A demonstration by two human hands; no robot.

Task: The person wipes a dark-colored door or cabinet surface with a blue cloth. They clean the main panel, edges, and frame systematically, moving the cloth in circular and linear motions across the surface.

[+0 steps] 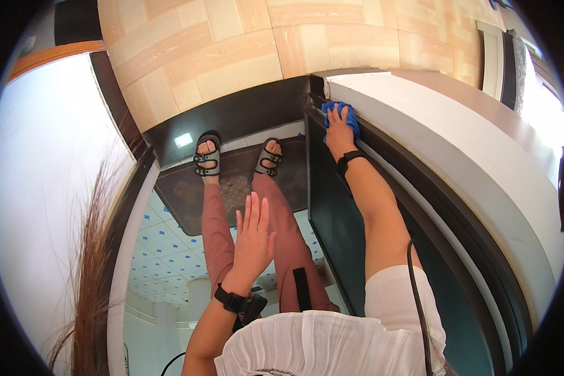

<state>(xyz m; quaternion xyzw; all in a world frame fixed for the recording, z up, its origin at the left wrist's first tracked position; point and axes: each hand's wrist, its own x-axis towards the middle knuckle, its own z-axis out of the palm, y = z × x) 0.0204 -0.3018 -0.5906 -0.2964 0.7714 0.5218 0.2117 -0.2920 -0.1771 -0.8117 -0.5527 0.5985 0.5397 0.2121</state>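
A blue cloth (353,123) is bunched under my right hand (339,128), whose fingers are spread over it and press it to the dark door frame (380,143) near its low corner. Beside that frame stands a dark green door (334,197). My left hand (254,235) hangs over my thighs with its fingers extended, touching nothing that I can see. Black bands are on both wrists.
My sandalled feet stand on a dark patterned mat (237,181). Beyond it lies a black threshold (244,108), then wood-patterned floor tiles (225,61). A white wall (61,155) rises at left, a white ledge (432,113) at right. Blue-dotted tiles (169,249) lie behind.
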